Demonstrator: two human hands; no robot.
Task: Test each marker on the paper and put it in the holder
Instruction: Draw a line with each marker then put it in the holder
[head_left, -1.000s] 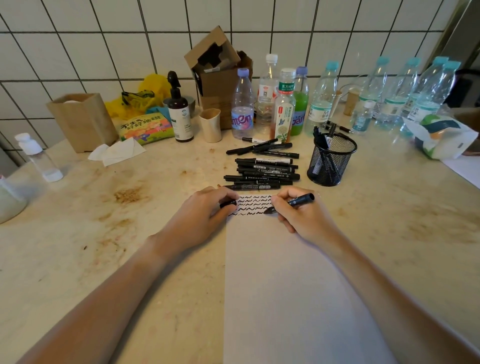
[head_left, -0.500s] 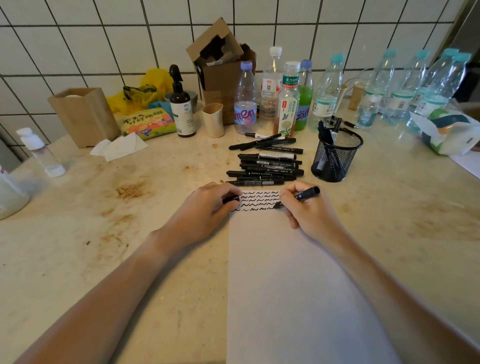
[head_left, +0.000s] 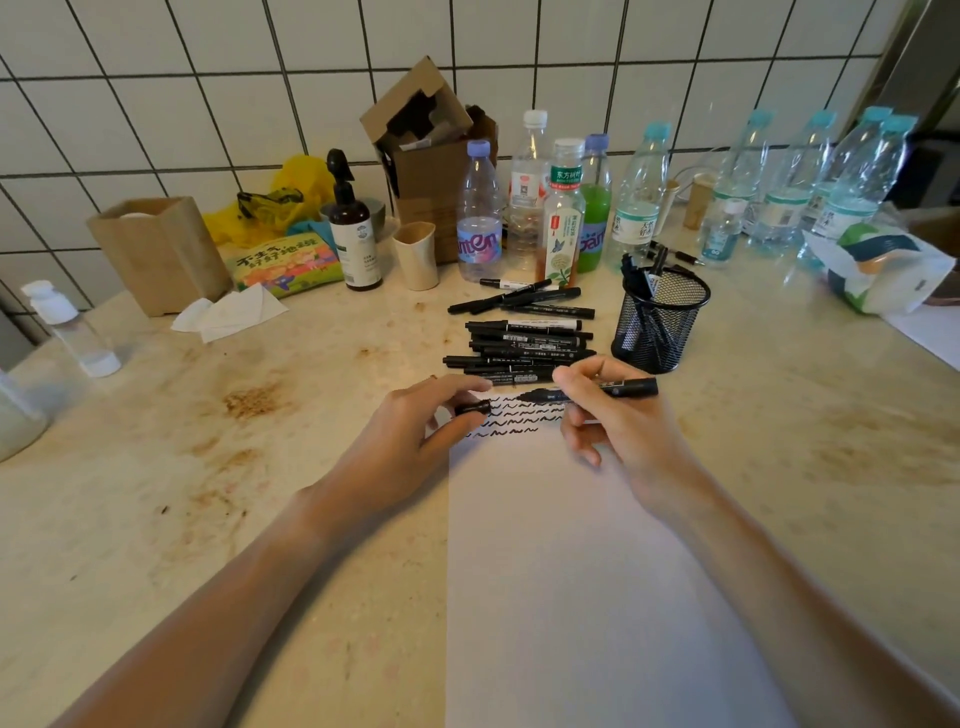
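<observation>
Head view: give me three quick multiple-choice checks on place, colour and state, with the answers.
1. Where does the mesh holder stand?
A. right of the loose markers
B. on the paper
C. beside the wooden box

2. What colour are the test squiggles on the paper?
A. red
B. black
C. blue

3. What does the right hand hold?
A. nothing
B. a bottle
C. an uncapped marker

A: the holder stands on the counter to the right of the marker pile.
B: the wavy lines are black.
C: its fingers grip the marker, while the left hand pinches the cap.
</observation>
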